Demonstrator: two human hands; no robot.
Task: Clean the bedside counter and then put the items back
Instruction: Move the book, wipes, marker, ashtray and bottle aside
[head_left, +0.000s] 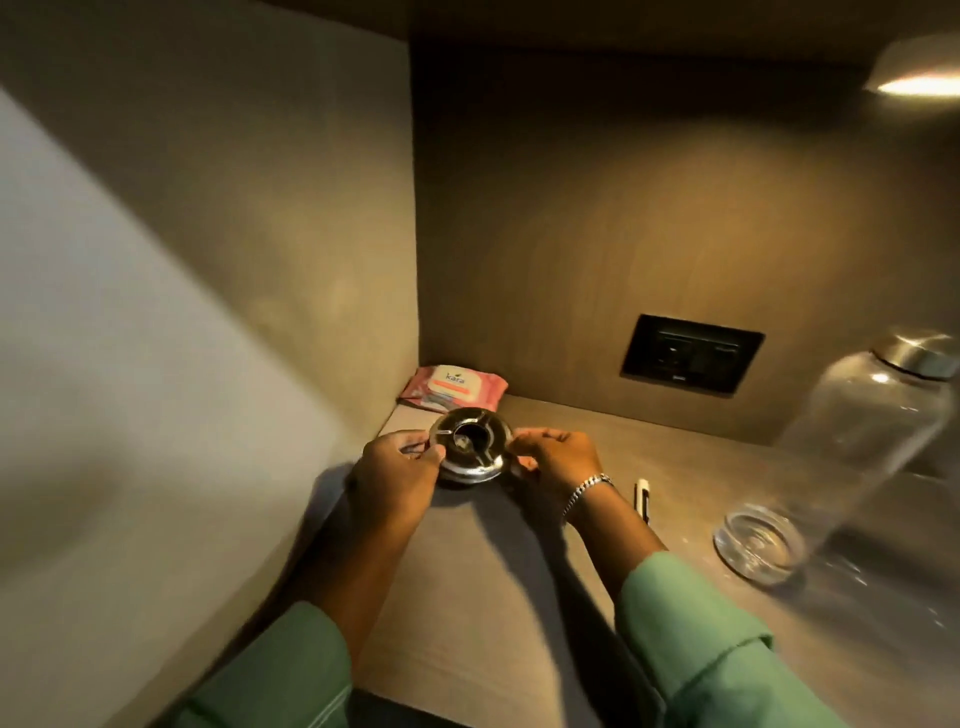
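Observation:
A round shiny metal ashtray (470, 446) stands on the wooden bedside counter (509, 597) near its back left corner. My left hand (397, 480) grips its left rim with fingertips. My right hand (558, 454), with a silver bracelet on the wrist, holds its right rim. Behind the ashtray a pink pack of wet wipes (453, 388) lies against the back wall. A clear bottle (852, 452) with a steel cap stands at the right, on the counter. A small white and black stick-like item (643, 499) lies to the right of my right wrist.
A black socket plate (691, 354) is set in the back wall. A side panel (234, 312) closes the counter on the left. A lamp (919, 78) glows at the top right. Green sleeves cover both forearms.

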